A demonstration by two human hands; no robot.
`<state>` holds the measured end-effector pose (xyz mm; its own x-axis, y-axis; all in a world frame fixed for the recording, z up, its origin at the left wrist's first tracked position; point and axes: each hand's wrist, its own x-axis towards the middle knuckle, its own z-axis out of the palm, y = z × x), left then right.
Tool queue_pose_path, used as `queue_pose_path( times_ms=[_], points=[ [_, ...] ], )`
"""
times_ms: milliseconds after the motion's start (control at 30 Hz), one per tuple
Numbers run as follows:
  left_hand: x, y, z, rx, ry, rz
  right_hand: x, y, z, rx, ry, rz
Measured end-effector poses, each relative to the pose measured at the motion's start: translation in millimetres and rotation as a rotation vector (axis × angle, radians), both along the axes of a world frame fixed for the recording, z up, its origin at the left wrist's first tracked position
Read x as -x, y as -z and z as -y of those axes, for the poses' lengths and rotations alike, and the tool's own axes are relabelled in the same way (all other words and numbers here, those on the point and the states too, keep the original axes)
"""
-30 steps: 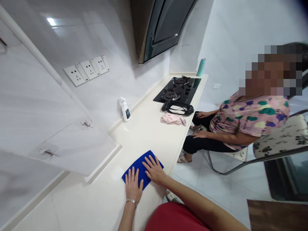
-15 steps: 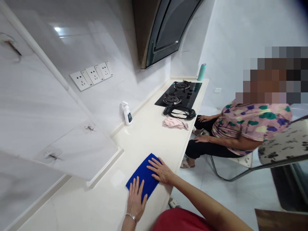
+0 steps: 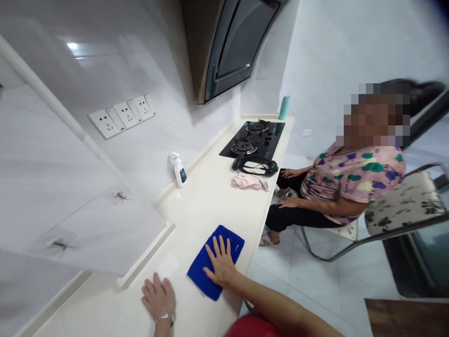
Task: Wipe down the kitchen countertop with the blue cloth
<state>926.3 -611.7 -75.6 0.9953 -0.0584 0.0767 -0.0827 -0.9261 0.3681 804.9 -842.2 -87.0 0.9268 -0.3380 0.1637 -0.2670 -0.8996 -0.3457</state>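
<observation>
A folded blue cloth (image 3: 201, 269) lies flat on the cream countertop (image 3: 203, 210). Spread over its middle, my right hand (image 3: 221, 264) presses down with its fingers apart. My left hand (image 3: 159, 296), with a bracelet at the wrist, rests on the bare counter to the left of the cloth, its fingers stretched out and holding nothing. Farther along the counter lie a crumpled pink cloth (image 3: 249, 182) and a black looped strap-like device (image 3: 256, 165). By the wall stands a white spray bottle (image 3: 179, 170), upright.
Beyond the strap is a black gas hob (image 3: 261, 135), with a range hood (image 3: 242, 42) above it. A green bottle (image 3: 284, 108) stands at the far end. To the right, a person (image 3: 345, 182) sits on a folding chair (image 3: 403, 206). Wall sockets (image 3: 122, 115) are at left.
My left hand has come off the blue cloth and moved left onto the counter. My right hand has shifted from the cloth's right edge to its middle. The view has shifted slightly.
</observation>
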Motion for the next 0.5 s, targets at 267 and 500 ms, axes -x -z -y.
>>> queue_pose_path(
  times_ms=[267,500],
  points=[
    [1,15.9,4,-0.129,0.019,0.169,35,6.3,61,0.056,-0.060,0.023],
    [0,26.4,2,-0.126,0.018,0.266,52,12.6,141,0.136,0.011,-0.003]
  ],
)
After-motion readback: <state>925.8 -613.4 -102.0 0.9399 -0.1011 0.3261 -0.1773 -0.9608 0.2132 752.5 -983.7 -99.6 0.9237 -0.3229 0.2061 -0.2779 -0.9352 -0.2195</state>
